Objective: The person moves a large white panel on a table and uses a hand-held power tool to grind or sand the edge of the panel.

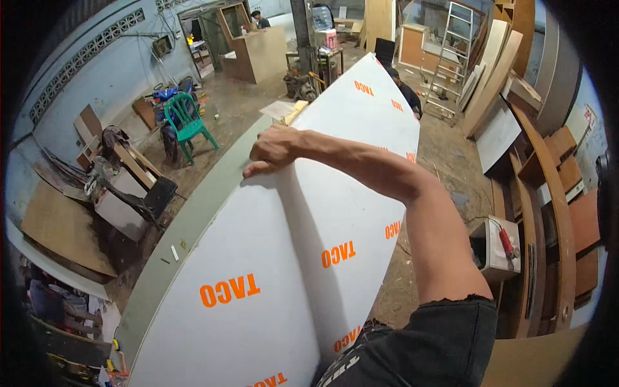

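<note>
A large white sheet (271, 226) with orange lettering stretches away from me, its far end narrowing to a corner. Beneath its left side shows a grey-green worktop (193, 232). My right arm reaches across the sheet, and my right hand (274, 149) is closed at its left edge. The fingers curl over that edge while the thumb lies along the top; the fingertips are hidden. Just beyond the hand is a yellowish wooden piece (296, 113). A small white strip (174, 253) lies on the worktop. My left hand is out of view.
Another person (406, 93) in dark clothing is by the sheet's far right end. A green plastic chair (188, 122) stands left. At right, a red corded tool (507, 242) rests on a white box (500, 264), near wooden shelving (538, 174). A ladder (451, 58) leans behind.
</note>
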Motion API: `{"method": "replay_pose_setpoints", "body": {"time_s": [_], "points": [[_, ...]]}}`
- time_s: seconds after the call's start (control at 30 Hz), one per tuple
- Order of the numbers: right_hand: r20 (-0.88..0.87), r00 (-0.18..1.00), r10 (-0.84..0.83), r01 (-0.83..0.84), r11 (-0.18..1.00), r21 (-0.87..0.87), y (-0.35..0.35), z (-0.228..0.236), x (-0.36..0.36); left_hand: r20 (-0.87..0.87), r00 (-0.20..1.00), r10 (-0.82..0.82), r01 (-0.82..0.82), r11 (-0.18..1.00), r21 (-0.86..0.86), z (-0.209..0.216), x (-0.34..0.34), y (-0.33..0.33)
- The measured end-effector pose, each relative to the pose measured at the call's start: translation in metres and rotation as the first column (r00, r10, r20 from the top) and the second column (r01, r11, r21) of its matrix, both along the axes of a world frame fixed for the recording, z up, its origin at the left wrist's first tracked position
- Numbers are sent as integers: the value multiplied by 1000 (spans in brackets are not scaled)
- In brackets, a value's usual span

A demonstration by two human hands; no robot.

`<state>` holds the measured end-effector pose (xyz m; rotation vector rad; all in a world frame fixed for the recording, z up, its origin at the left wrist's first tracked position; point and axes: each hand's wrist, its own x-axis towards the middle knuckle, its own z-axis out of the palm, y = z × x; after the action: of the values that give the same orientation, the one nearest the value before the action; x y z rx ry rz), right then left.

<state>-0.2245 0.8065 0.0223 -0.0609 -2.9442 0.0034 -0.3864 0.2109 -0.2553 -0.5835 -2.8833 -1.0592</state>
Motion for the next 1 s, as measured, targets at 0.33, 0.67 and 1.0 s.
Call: {"method": "replay_pose_setpoints", "body": {"time_s": [0.33,0.67,1.0], "points": [[402,908,-117,202,964,-176,33,-120,-95,24,998,51,-50,998,-47,-9,0,-22],[512,855,-83,125,991,-47,35,-211,-126,45,992,117,-112,988,-109,-16,29,-43],[463,874,-148,149,988,35,32,-279,-119,53,983,177,-165,970,-180,-18,47,-68]]}}
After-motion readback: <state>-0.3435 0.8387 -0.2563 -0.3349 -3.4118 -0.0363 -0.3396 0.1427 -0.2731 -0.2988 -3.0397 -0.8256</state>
